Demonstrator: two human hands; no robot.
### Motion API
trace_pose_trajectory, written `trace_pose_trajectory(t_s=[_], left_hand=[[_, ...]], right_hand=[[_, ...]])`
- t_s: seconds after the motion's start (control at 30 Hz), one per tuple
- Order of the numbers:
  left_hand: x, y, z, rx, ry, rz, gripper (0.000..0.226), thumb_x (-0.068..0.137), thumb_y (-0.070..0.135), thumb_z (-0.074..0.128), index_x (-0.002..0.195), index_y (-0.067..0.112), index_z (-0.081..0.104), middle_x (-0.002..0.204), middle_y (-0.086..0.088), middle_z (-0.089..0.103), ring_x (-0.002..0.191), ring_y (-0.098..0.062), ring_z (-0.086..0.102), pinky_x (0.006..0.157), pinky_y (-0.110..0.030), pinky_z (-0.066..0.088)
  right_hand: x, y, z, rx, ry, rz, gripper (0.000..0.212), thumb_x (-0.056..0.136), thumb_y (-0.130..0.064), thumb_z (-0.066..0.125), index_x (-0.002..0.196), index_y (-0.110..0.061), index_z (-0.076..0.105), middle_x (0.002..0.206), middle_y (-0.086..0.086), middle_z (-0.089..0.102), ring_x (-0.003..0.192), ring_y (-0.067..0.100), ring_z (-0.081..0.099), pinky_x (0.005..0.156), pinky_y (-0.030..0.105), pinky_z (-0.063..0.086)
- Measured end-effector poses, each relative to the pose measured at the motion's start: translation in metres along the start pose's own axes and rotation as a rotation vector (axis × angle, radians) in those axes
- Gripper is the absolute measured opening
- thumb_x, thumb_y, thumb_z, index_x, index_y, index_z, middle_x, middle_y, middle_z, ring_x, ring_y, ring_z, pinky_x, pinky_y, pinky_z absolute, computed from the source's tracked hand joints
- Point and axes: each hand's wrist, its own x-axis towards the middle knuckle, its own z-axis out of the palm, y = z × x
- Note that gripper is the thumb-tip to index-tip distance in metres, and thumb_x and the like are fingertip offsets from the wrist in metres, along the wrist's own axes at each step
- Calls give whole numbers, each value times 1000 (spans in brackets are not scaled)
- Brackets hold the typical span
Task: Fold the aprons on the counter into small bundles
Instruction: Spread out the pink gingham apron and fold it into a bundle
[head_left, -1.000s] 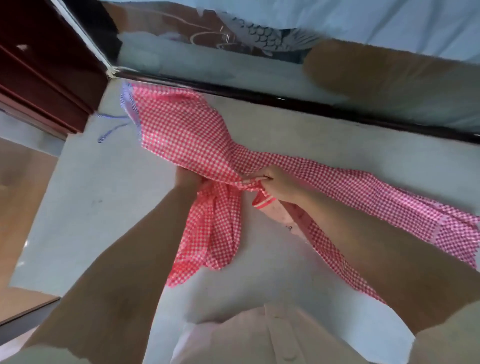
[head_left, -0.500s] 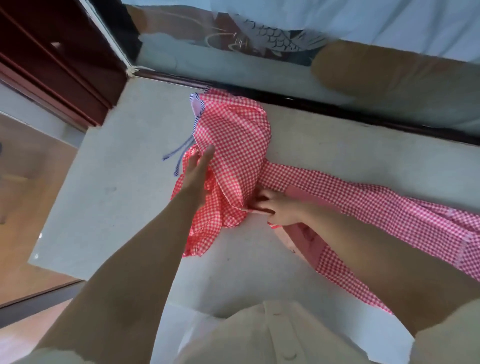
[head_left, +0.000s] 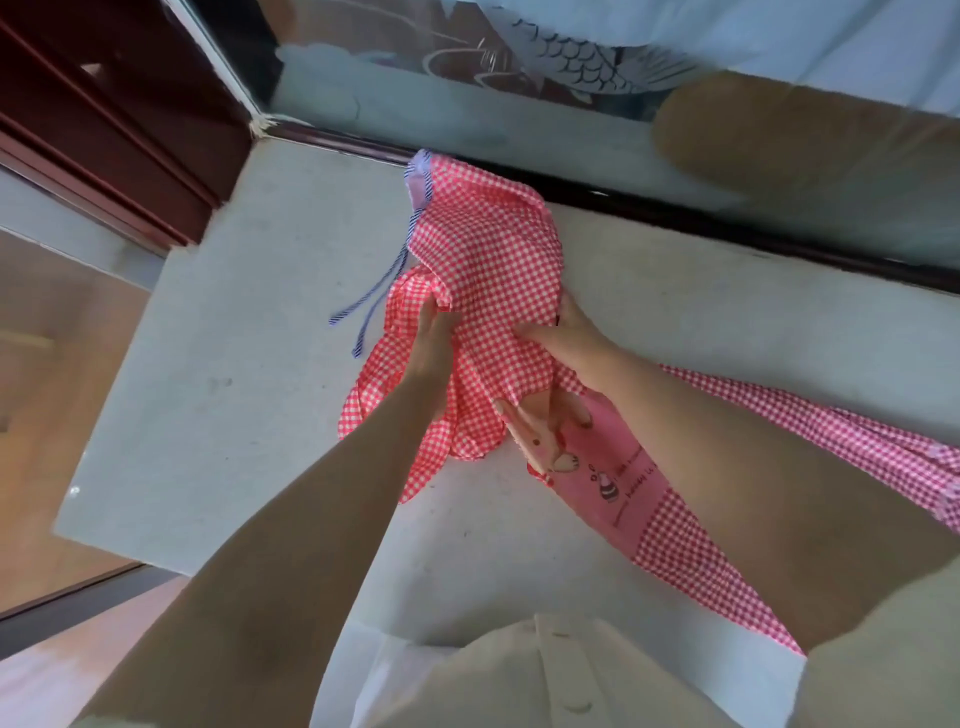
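A red-and-white checked apron (head_left: 493, 260) lies on the pale counter (head_left: 234, 364), its left part doubled over into a loose heap. A pink pocket panel with a cartoon print (head_left: 608, 467) shows below my right arm, and the rest trails off to the right edge. Blue striped ties (head_left: 371, 306) stick out at the heap's left. My left hand (head_left: 434, 343) grips the gathered cloth at the heap's left side. My right hand (head_left: 566, 332) pinches the folded layer at its right side.
A dark ledge with frosted patterned glass (head_left: 519, 62) runs along the counter's far edge. Dark red wood framing (head_left: 104, 130) stands at the far left. The counter's left edge drops to a brown floor (head_left: 52, 415). My light shirt fills the bottom.
The apron's far-left end has been brought over to the right onto the middle. Both hands moved from the centre twist to either side of the doubled heap.
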Motion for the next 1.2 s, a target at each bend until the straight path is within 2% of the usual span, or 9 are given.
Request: trace_pose_trajectory(t_s=[0.17, 0.3, 0.4, 0.5, 0.6, 0.8, 1.0, 1.1, 1.2], left_hand=[[-2, 19, -3, -211, -208, -3, 87, 70, 82, 49, 134, 24, 50, 142, -11, 51, 131, -38, 46, 112, -56, 29], [-13, 29, -1, -392, -337, 54, 78, 74, 69, 52, 132, 16, 53, 135, -13, 59, 125, -31, 55, 105, -46, 44], [-14, 10, -22, -280, -140, 101, 50, 85, 47, 59, 122, 15, 63, 118, -7, 68, 108, -26, 64, 90, -39, 54], [-13, -21, -66, -52, 49, 135, 26, 95, 19, 53, 116, 8, 64, 99, -9, 69, 82, -24, 63, 62, -27, 52], [-30, -35, -92, -9, 46, 174, 25, 101, 10, 41, 113, 5, 62, 101, -10, 69, 84, -24, 66, 61, -27, 53], [-58, -40, -117, -231, 218, 126, 43, 102, 32, 24, 123, 18, 58, 122, -6, 66, 114, -26, 60, 77, -39, 55], [-75, -46, -121, -165, -129, 37, 92, 72, 85, 47, 145, 29, 41, 143, 2, 53, 131, -23, 50, 105, -53, 40], [-77, -49, -113, -17, -233, 0, 94, 59, 47, 87, 139, 18, 46, 131, -5, 63, 119, -27, 61, 99, -47, 48], [-70, -45, -104, 8, -36, 29, 63, 73, 18, 82, 129, 6, 56, 119, -15, 68, 107, -35, 66, 96, -51, 51]], right_hand=[[-9, 2, 14, -360, 169, -476, 50, 94, -4, 50, 144, -10, 43, 136, 14, 55, 123, 25, 53, 108, 42, 42], [-34, 12, 0, -757, 135, -773, 42, 86, 11, 54, 123, -6, 64, 118, 18, 62, 101, 19, 59, 96, 26, 49], [-59, 17, -1, -871, -68, -545, 15, 91, 2, 55, 81, -6, 61, 81, 8, 62, 73, 16, 62, 69, 33, 54], [-63, 28, 5, -1145, -308, -399, 19, 88, -23, 53, 82, -11, 66, 92, 3, 64, 81, 19, 58, 67, 31, 42], [-60, 34, 11, -748, -297, -251, 19, 83, -29, 56, 79, -20, 72, 93, -7, 71, 83, 17, 62, 76, 34, 49], [-36, 30, 31, -339, 384, -179, 58, 91, -34, 65, 134, -3, 42, 133, 18, 47, 122, 30, 48, 107, 43, 39], [-17, 22, 49, 157, 287, 158, 108, 65, -55, 84, 147, -9, 32, 143, 11, 48, 129, 30, 50, 110, 45, 40], [-10, 24, 53, 259, 66, 157, 62, 75, -37, 81, 130, -16, 60, 122, 8, 68, 110, 28, 65, 100, 50, 50], [-18, 20, 50, 109, -81, 148, 44, 88, -24, 70, 128, -12, 61, 122, 12, 68, 106, 28, 66, 99, 47, 51]])
